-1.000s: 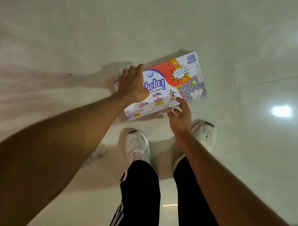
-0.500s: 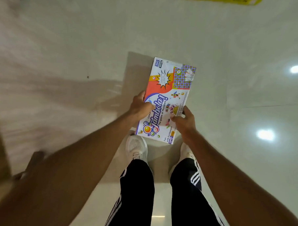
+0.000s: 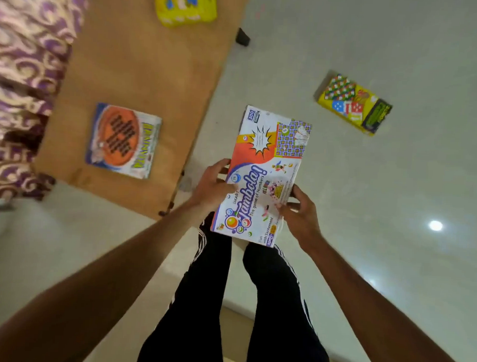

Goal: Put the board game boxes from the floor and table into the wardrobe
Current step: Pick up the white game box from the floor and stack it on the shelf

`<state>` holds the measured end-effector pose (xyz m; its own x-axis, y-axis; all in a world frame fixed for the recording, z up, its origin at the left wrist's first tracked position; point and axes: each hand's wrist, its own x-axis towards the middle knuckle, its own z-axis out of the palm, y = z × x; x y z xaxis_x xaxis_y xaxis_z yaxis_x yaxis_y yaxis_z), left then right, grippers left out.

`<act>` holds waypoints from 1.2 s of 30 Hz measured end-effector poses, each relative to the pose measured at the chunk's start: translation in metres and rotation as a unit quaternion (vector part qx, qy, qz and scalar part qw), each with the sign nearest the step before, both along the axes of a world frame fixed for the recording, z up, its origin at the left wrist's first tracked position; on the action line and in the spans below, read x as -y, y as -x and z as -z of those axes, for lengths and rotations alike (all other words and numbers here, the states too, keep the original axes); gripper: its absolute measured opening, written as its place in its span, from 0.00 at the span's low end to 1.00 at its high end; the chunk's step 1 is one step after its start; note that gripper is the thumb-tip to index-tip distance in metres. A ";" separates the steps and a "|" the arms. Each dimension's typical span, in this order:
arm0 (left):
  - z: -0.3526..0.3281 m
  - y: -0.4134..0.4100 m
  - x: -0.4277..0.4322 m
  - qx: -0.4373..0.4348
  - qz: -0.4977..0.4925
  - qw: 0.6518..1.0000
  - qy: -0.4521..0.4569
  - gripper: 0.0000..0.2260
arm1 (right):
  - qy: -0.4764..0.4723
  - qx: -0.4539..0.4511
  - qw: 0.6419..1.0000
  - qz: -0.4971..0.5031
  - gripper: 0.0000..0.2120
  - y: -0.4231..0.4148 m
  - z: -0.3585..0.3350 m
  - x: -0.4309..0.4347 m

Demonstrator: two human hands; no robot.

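Note:
I hold the white and orange Tambola box (image 3: 265, 165) flat in front of me, above my legs. My left hand (image 3: 212, 188) grips its left long edge and my right hand (image 3: 299, 211) grips its right long edge. A blue and orange game box (image 3: 124, 140) lies on the wooden table (image 3: 144, 67). A yellow box (image 3: 185, 6) sits at the table's far end. Another yellow box (image 3: 354, 103) lies on the pale floor to the right. The wardrobe is out of view.
A purple patterned curtain or bedspread (image 3: 21, 62) fills the left side beyond the table. The table's dark leg (image 3: 242, 37) stands on the glossy tiled floor (image 3: 393, 242), which shows lamp reflections. My legs in black striped trousers (image 3: 226, 303) are below the box.
I have lifted the Tambola box off the floor and turned it lengthwise, and my view has risen and swung so that the table and other boxes now show.

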<state>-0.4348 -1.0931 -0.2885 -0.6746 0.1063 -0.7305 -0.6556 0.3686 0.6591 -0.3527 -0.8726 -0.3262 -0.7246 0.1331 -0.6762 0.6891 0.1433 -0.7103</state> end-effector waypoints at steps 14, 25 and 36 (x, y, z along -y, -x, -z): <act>-0.212 -0.249 0.178 -0.124 -0.339 0.928 -0.092 0.23 | -0.010 -0.137 0.923 -0.361 0.19 -0.039 -0.232 0.173; -0.228 -0.475 0.341 -0.183 -0.564 0.805 -0.022 0.25 | 0.080 -0.125 0.814 -0.561 0.23 -0.168 -0.252 0.417; -0.233 -0.636 0.493 -0.197 -0.767 0.609 0.042 0.25 | 0.136 -0.131 0.599 -0.778 0.20 -0.282 -0.265 0.716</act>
<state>0.2013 -1.5856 -0.0554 -0.0569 -0.8964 -0.4396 -0.0683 -0.4358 0.8974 -0.0705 -1.5889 -0.0610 0.0862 -0.9305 -0.3561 -0.2689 0.3224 -0.9076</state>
